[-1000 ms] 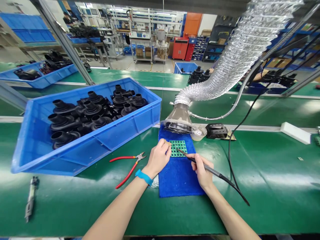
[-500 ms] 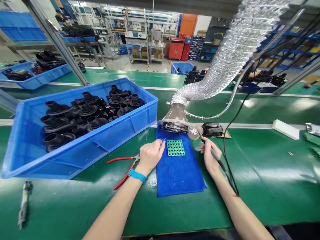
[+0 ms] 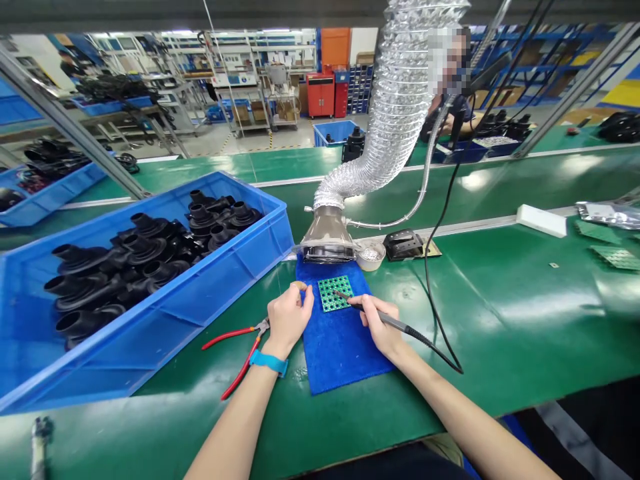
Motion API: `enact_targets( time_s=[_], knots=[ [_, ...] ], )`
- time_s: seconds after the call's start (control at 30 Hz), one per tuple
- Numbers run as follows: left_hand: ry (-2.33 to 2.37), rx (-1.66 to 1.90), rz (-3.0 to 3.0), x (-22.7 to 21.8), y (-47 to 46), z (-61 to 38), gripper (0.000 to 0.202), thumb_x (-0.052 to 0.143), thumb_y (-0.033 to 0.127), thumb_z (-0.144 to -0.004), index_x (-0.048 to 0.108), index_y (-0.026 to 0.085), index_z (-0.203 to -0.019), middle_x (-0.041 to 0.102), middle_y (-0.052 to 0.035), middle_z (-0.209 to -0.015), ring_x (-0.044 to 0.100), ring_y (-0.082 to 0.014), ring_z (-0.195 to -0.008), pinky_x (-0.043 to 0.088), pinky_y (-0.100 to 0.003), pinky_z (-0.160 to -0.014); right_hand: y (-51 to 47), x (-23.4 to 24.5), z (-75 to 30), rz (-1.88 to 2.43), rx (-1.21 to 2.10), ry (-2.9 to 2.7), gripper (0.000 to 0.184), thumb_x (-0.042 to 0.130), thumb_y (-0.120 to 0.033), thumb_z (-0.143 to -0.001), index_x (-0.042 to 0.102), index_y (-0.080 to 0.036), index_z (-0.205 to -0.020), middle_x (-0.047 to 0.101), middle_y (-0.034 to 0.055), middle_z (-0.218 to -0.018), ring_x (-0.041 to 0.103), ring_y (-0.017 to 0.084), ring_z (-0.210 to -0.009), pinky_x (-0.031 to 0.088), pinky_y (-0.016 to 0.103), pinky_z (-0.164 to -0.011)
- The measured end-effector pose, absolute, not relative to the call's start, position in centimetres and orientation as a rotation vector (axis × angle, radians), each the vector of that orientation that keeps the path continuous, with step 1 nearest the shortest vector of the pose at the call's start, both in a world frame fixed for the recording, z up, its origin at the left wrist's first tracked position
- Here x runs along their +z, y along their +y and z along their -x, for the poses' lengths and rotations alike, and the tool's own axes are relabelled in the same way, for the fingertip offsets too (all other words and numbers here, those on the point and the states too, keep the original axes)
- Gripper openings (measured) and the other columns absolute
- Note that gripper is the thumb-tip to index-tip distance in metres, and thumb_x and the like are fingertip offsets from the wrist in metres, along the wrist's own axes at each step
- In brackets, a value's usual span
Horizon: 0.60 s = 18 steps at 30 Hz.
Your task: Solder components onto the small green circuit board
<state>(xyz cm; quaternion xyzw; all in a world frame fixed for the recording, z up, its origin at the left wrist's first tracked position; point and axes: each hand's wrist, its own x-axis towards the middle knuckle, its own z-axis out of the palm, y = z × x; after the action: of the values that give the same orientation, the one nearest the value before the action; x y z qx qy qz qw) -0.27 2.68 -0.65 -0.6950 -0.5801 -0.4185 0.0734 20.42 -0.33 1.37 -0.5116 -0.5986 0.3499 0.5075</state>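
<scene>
A soldering iron (image 3: 393, 321) sits in my right hand (image 3: 379, 325), its fine tip touching or almost touching a small green circuit board (image 3: 335, 293). The board lies on a folded blue cloth mat (image 3: 340, 347). My left hand (image 3: 289, 319) is just left of the board, fingers pinched on a thin solder wire (image 3: 306, 287) that is mostly hidden. Red-handled side cutters (image 3: 241, 350) lie beside my left wrist on the green bench (image 3: 480, 320).
A blue crate (image 3: 210, 313) of black rubber parts stands to the left. Just beyond the mat are a metal fume hood (image 3: 327, 235) on a foil duct, a foil-lined bowl (image 3: 371, 255) and a black iron holder (image 3: 403, 245). More green boards (image 3: 617, 257) lie right; a co-worker (image 3: 447, 110) sits beyond.
My right hand has moved from beside the bowl back to the board, bringing the iron tip over it. The whole view has swung, shifting the scene left and tilting it.
</scene>
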Motion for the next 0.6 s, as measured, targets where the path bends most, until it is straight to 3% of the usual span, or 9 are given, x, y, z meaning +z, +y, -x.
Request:
enact_targets(
  time_s=[0.5,0.6],
  knots=[
    [-1.722,-1.327,2.098,-0.69,2.70,0.24,0.022,0.057,0.028,-0.095,0.060,0.019,-0.075,0.045,0.0068,-0.053,0.045,-0.0093,-0.046,0.035,-0.024,-0.054,-0.17,1.11,-20.58,1.266,0.842,-1.507,0.052,0.043,-0.054,-0.098,0.079,-0.021,-0.079,0.049,-0.0015,-0.046,0.050,0.013,-0.044,0.043,0.027,-0.049],
    [-1.740,-1.405,2.122,-0.28,2.59,0.17,0.017,0.056,0.026,-0.093,0.061,0.019,-0.078,0.054,0.0040,-0.061,0.051,-0.0102,-0.053,0.040,-0.024,-0.058,-0.25,1.03,-20.66,1.280,0.835,-1.512,0.052,0.043,-0.053,-0.098,0.079,-0.021,-0.079,0.049,-0.0012,-0.045,0.050,0.014,-0.044,0.042,0.027,-0.048]
  ],
)
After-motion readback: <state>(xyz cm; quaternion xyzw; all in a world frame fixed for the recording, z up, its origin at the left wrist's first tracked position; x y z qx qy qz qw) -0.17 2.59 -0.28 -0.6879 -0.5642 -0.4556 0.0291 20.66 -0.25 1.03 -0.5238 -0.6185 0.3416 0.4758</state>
